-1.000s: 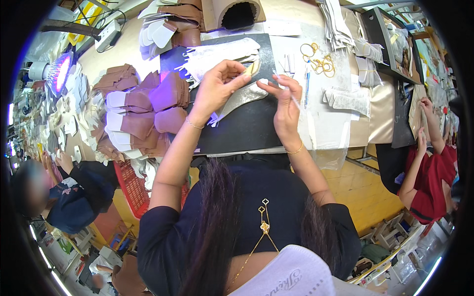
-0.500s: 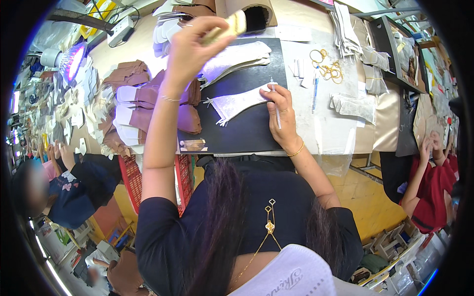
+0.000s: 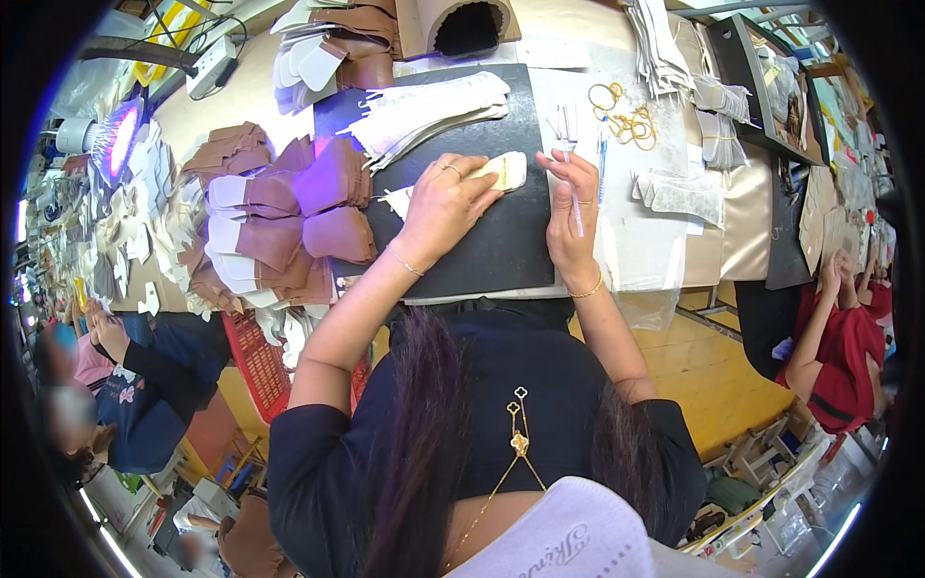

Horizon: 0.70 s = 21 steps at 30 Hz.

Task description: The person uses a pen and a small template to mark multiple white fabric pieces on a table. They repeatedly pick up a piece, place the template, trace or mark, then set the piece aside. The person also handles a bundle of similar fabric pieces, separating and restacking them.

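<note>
My left hand (image 3: 448, 200) is over the black mat (image 3: 482, 252), its fingers closed on a pale yellow template (image 3: 508, 170) laid over a white cut piece (image 3: 398, 200). Most of that piece is covered by the hand and template. Just right of the template, my right hand (image 3: 571, 217) is raised with a slim white pen (image 3: 578, 210) between its fingers, its tip pointing away from me. A stack of white cut pieces (image 3: 438, 108) lies on the mat beyond my left hand.
Brown and white cut pieces (image 3: 279, 226) are piled left of the mat. Yellow rubber bands (image 3: 631, 125), a blue pen (image 3: 603, 159) and more white pieces (image 3: 679, 197) lie to the right. A hollow block (image 3: 472, 27) stands at the back; a lit lamp (image 3: 118, 140) is at far left.
My left hand has come down and nearer with the template, onto the white piece. My right hand has let go of that piece and moved slightly right, keeping the pen.
</note>
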Available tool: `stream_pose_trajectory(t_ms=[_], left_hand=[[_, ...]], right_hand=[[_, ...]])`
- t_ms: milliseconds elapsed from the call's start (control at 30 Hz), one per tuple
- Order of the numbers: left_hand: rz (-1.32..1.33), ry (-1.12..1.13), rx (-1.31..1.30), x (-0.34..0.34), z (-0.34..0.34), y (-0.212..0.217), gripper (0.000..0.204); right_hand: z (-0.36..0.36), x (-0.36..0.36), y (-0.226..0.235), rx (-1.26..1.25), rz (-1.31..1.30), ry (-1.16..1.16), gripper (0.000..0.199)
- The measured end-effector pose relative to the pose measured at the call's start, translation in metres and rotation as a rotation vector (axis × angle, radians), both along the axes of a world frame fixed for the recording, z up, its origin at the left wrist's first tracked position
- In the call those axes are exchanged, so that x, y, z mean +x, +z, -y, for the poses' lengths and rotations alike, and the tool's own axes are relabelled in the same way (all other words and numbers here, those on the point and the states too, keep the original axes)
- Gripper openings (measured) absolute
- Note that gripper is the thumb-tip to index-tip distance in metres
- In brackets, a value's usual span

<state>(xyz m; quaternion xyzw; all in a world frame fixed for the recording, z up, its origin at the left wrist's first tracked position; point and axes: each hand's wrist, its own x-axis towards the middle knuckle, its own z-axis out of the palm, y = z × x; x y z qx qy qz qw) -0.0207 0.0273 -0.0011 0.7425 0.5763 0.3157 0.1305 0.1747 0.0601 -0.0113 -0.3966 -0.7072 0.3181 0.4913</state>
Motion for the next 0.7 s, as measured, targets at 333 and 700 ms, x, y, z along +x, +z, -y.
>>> stream_pose_trajectory(t_ms=[333, 700], left_hand=[[-0.051, -0.002, 0.077, 0.0056, -0.0029, -0.0076, 0.022], [-0.163, -0.037, 0.106, 0.0058, -0.0047, -0.0048, 0.02]], right_hand=[[0.0048, -0.0011, 0.0004, -0.065, -0.014, -0.001, 0.02], [0.0017, -0.0081, 0.0079, 0.013, 0.248, 0.004, 0.012]])
